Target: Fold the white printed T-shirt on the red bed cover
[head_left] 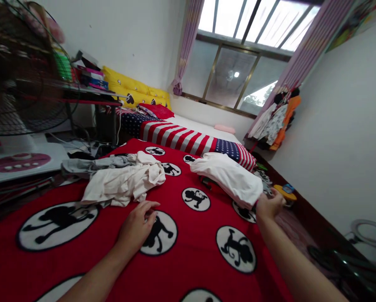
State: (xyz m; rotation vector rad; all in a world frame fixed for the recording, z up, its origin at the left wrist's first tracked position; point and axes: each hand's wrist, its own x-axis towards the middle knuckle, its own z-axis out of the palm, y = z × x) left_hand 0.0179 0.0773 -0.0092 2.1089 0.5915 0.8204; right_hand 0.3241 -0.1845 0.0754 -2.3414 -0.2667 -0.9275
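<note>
Two hands in view over a red blanket [197, 239] printed with black monkeys in white circles. Right hand [270, 205] sits at the near end of a white cloth bundle [227, 180], its fingers [274, 200] partly curled and up against the fabric; from this angle we cannot tell whether they have actually pinched it. Seen from that hand, the bundle runs toward ten o'clock, its long axis lying diagonally across the blanket. The right hand is clearly the nearer of the two to it. Left hand [137, 226] rests on the blanket, fingers loosely curled, holding nothing. A crumpled cream garment [121, 184] lies just beyond it at eleven o'clock, on top of a grey garment [90, 166] that trails toward nine. Farther off at twelve, we log stars-and-stripes bedding [178, 138], a red pillow [156, 111] and a yellow cushion [134, 90]. An electric fan [21, 71] stands at ten, and hanging clothes [276, 123] at two. Boxes or books [92, 79] are stacked on a shelf at eleven, but we can read no brand, label or writing on them or anywhere else.
</note>
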